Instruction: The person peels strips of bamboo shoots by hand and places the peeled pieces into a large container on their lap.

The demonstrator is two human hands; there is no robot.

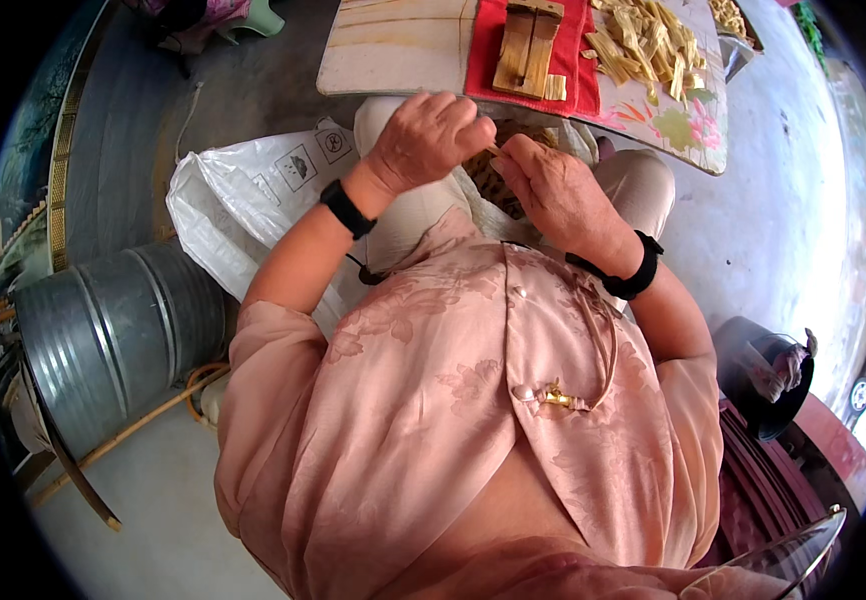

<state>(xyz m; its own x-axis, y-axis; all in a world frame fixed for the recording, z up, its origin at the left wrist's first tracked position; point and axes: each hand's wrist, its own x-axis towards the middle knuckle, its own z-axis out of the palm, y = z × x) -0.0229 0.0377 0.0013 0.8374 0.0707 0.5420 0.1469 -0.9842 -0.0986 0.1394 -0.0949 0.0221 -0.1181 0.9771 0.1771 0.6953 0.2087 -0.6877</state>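
Both hands are raised over my lap, close to the table's near edge. My left hand [436, 142] is curled closed, and my right hand [553, 187] pinches beside it. A thin pale strip [494, 151] spans the small gap between them, mostly hidden by the fingers. Beyond the hands, a wooden block with a lengthwise slot [526, 56] lies on a red cloth [586, 90], with a small pale wooden piece [555, 87] at its near corner. To its right, a heap of yellowish dried strips [646, 45] lies on the table [395, 60].
A white woven sack [230, 195] lies to the left of my legs. A ribbed metal drum [125, 330] and a bamboo pole [140, 424] are farther left. On the right stands a black bucket [763, 375] with a plastic bag. Dark patterned material [496, 184] shows between my knees.
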